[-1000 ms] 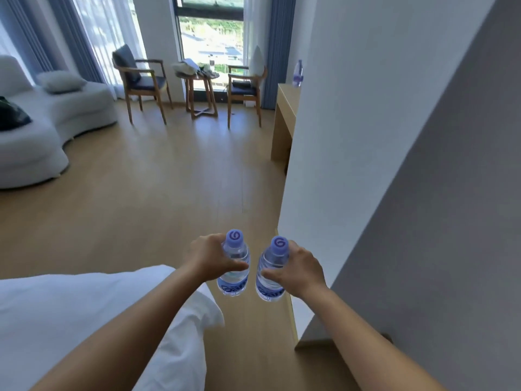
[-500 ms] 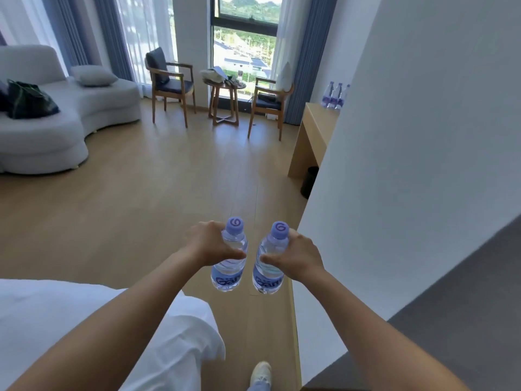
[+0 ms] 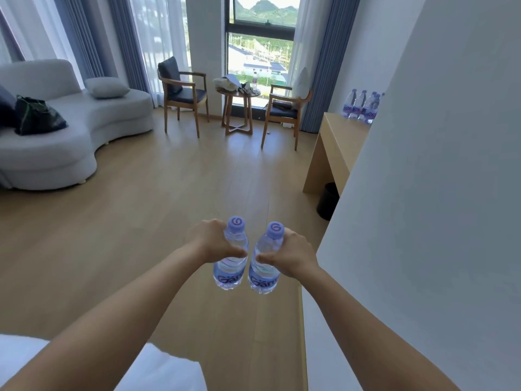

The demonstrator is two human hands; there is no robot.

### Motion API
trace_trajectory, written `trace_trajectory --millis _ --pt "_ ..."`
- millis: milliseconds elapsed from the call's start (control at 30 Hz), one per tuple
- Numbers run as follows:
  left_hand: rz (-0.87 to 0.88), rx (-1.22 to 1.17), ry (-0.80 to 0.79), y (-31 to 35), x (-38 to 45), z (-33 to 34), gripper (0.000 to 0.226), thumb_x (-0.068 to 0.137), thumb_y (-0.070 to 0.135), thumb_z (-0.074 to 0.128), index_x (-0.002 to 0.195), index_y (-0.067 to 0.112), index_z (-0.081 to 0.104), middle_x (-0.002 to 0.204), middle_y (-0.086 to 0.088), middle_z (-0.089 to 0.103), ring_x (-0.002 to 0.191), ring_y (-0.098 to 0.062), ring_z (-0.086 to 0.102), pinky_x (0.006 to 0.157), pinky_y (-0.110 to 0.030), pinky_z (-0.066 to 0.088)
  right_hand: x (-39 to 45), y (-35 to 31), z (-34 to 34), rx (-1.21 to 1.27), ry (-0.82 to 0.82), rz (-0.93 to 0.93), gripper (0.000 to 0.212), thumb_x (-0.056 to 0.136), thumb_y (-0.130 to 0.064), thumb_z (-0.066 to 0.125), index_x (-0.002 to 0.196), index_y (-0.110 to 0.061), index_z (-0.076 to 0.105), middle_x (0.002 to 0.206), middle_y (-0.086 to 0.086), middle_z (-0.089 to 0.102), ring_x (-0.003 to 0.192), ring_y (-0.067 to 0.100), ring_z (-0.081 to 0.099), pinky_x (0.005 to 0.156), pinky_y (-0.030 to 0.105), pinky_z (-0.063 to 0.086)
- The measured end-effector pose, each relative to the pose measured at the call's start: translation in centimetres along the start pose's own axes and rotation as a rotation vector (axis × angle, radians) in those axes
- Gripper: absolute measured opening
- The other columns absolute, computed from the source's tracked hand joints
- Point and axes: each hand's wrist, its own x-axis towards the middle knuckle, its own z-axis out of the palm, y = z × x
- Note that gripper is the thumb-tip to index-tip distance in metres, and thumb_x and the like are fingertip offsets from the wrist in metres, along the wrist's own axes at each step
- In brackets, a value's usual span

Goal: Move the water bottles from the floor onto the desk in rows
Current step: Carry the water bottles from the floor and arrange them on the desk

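A person stands in a bright room and looks down at two bare arms stretched forward over a wooden floor. The left hand wraps its fingers and thumb around the upper body of the left bottle; the right hand does the same with the right bottle. Both bottles are upright, side by side and close together, carried in the air at the centre of the view.

The bottles are clear plastic with purple caps and look full of water, so each is likely fairly heavy for its size, with thin walls that may give under a hard squeeze. The smooth plastic could slip (the narrower part below the cap seems the surest hold).

The desk is at two o'clock, well apart from the hands, with a cluster of bottles already standing at its far end. A white wall corner juts in along the right and hides much of the desk top. A dark bin sits under the desk's near end. The open floor from twelve to one o'clock gives room to walk; two chairs and a small table stand at twelve o'clock, a sofa at ten.
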Motion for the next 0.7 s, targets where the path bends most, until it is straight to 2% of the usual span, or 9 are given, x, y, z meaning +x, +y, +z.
trace_trajectory --millis 233,400,700 --pt "-0.007 -0.038 0.026 2.0 8.9 -0.9 0.05 0.058 0.063 0.069 0.096 0.031 0.066 0.093 0.006 0.068 0.084 -0.018 0.063 0.073 -0.029 0.051 9.0 0.8 -2.9 0.011 0.007 0.001 0.043 0.061 -0.045 0.073 0.096 -0.023 0.06 0.092 -0.002 0.065 0.084 0.019 0.061 0.063 0.027 0.045" --pt "0.007 -0.045 0.002 3.0 15.9 -0.9 0.046 0.056 0.062 0.069 0.089 0.03 0.065 0.087 0.007 0.068 0.08 -0.016 0.063 0.067 -0.027 0.048 15.8 1.4 -3.9 0.038 0.017 0.029 0.044 0.06 -0.046 0.072 0.096 -0.025 0.06 0.092 -0.004 0.064 0.083 0.017 0.06 0.06 0.025 0.041" --pt "0.08 -0.023 -0.033 3.8 33.9 -0.9 0.046 0.053 0.062 0.068 0.082 0.026 0.065 0.08 0.007 0.068 0.074 -0.015 0.063 0.06 -0.026 0.046 32.4 1.4 -4.3 0.023 0.064 0.118 0.047 0.058 -0.052 0.068 0.095 -0.026 0.057 0.091 -0.005 0.063 0.085 0.017 0.061 0.07 0.031 0.051"
